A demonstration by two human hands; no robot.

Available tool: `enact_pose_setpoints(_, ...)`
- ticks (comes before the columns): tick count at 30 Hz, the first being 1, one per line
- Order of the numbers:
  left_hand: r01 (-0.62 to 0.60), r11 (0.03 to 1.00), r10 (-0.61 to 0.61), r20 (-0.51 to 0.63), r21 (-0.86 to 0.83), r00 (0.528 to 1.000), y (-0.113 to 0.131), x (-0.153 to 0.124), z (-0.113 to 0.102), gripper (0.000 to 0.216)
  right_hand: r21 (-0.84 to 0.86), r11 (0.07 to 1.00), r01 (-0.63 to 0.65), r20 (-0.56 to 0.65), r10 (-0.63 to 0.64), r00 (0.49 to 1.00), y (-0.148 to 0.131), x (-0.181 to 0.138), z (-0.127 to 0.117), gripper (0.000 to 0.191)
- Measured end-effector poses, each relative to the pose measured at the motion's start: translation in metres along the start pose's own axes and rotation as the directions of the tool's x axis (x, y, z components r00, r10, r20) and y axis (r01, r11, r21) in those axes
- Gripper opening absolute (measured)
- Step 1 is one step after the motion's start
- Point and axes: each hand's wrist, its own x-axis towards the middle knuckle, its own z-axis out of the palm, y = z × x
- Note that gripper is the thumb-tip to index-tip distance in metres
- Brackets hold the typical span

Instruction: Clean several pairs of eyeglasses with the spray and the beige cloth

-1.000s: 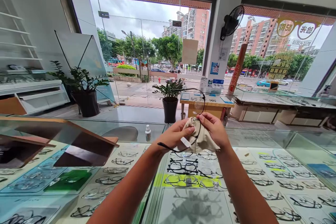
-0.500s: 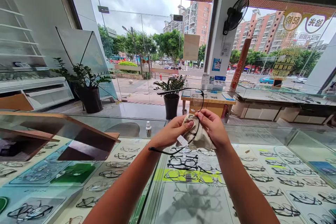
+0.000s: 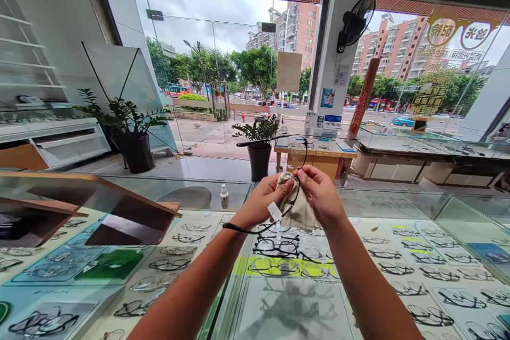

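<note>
Cloth (image 3: 299,213) over half the glasses (image 3: 297,153)

Glass counter (image 3: 378,204): small white bottle (image 3: 224,196), tilted wooden-framed panel (image 3: 131,218) on top.

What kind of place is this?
Most likely an optician's shop: a glass display counter holds rows of spectacle frames, a glasses logo marks the window, and the left hand and right hand hold a cloth against a pair of glasses.
</note>
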Motion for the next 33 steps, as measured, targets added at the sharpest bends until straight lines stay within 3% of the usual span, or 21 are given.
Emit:
enact_pose_setpoints(4, 0.039, 0.999, -0.043, 0.205, 0.020, 0.978, 0.017, -0.006, -0.016, 0.045, -0.022, 1.000, 0.000, -0.009, 0.000, 1.000, -0.004, 0.000, 0.000, 0.036)
enact_pose_setpoints(6, 0.037, 0.999, -0.045, 0.249, 0.036, 0.968, 0.022, -0.008, -0.021, 0.045, -0.026, 1.000, 0.000, -0.005, 0.000, 1.000, -0.004, 0.000, 0.001, 0.035)
enact_pose_setpoints(9, 0.037, 0.999, -0.045, 0.224, 0.039, 0.974, 0.020, -0.007, -0.019, 0.048, -0.032, 0.999, 0.002, 0.006, -0.002, 1.000, -0.001, -0.001, 0.000, 0.032)
enact_pose_setpoints(17, -0.005, 0.997, 0.005, 0.007, -0.077, 1.000, -0.002, 0.000, -0.005, 0.049, -0.041, 0.999, 0.016, 0.022, -0.015, 1.000, 0.004, -0.003, 0.004, 0.031)
enact_pose_setpoints(25, 0.072, 0.995, -0.090, 0.279, 0.075, 0.956, 0.029, -0.011, -0.033, 0.044, -0.023, 1.000, -0.015, 0.049, 0.017, 0.999, 0.003, -0.005, 0.006, 0.031)
enact_pose_setpoints(33, 0.087, 0.996, -0.083, 0.168, -0.021, 0.982, 0.013, -0.007, -0.020, 0.049, -0.074, 0.997, 0.008, 0.081, -0.002, 0.997, 0.002, -0.007, 0.007, 0.029)
